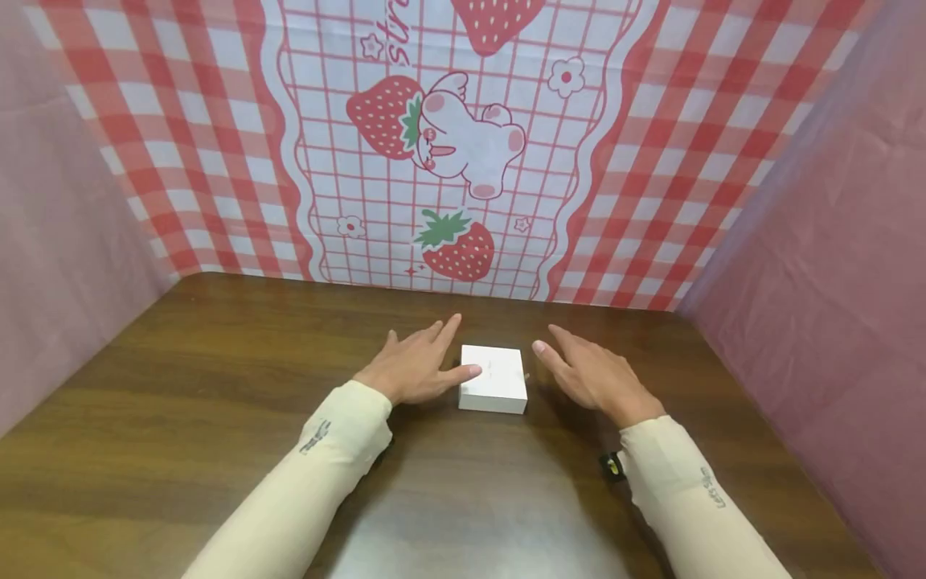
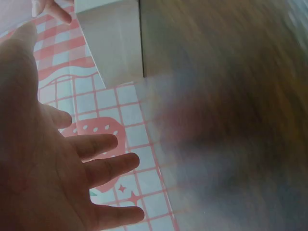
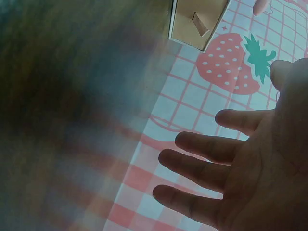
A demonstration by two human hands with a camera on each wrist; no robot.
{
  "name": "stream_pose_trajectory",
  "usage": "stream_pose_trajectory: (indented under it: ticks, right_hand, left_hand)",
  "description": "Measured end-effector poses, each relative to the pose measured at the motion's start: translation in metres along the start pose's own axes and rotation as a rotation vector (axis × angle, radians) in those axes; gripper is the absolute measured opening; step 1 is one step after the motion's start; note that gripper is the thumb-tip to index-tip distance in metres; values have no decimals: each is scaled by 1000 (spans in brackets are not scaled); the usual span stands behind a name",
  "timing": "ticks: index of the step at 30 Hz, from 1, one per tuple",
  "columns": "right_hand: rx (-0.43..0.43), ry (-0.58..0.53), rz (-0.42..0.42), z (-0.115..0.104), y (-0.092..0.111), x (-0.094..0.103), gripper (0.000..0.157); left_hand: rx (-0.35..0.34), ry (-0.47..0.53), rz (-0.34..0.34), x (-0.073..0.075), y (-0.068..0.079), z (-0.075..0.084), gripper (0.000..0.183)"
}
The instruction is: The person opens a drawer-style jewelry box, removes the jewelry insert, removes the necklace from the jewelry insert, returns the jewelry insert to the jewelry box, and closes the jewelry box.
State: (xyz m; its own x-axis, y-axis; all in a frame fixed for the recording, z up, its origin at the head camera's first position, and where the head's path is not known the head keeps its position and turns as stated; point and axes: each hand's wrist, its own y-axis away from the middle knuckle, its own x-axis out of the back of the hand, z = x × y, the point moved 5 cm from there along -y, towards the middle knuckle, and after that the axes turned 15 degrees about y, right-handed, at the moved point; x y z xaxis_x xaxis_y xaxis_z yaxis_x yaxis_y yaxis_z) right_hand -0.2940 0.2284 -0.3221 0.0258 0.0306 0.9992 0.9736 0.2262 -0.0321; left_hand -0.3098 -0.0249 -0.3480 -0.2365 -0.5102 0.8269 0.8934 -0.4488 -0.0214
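Cream sleeves, the left sleeve [image 1: 278, 498] and the right sleeve [image 1: 698, 498], reach forward from the bottom edge over a brown wood-grain table [image 1: 195, 426]. Both carry dark lettering, and a small black device [image 1: 612, 466] shows by the right cuff.

Beyond the cuffs, the person's left hand [image 1: 412, 368] and right hand [image 1: 596, 374] lie either side of a small white box [image 1: 493, 379], which sits flat on the table between them. The left hand's fingers are extended and released; its thumb [image 1: 461, 375] overlaps the box's left edge in the head view, though whether it touches cannot be told. The right hand's fingers are likewise straight, spread and released, just beside the box and apart from it. From the right wrist, a brown tab [image 3: 200, 25] juts out of the box's side.

Behind the table hangs a red-and-white checked cloth [image 1: 680, 161], printed with strawberries [image 1: 463, 251] and a white cartoon animal [image 1: 481, 149] turned sideways. Pink fabric [image 1: 810, 305] flanks the table on both sides.
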Motion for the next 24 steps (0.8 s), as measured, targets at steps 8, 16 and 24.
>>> stream_pose_trajectory:
  ticks: [8,16,24]
  right_hand:
    - [-9,-8,13,3,2,-3,85]
    - [-1,-12,36,2,2,-5,78]
    - [9,-17,13,2,3,-7,79]
  left_hand:
    - [-12,-19,-11,-4,-2,6,96]
    - [-59,-56,14,-8,-7,12,92]
    - [-68,-62,37,-16,-7,18,89]
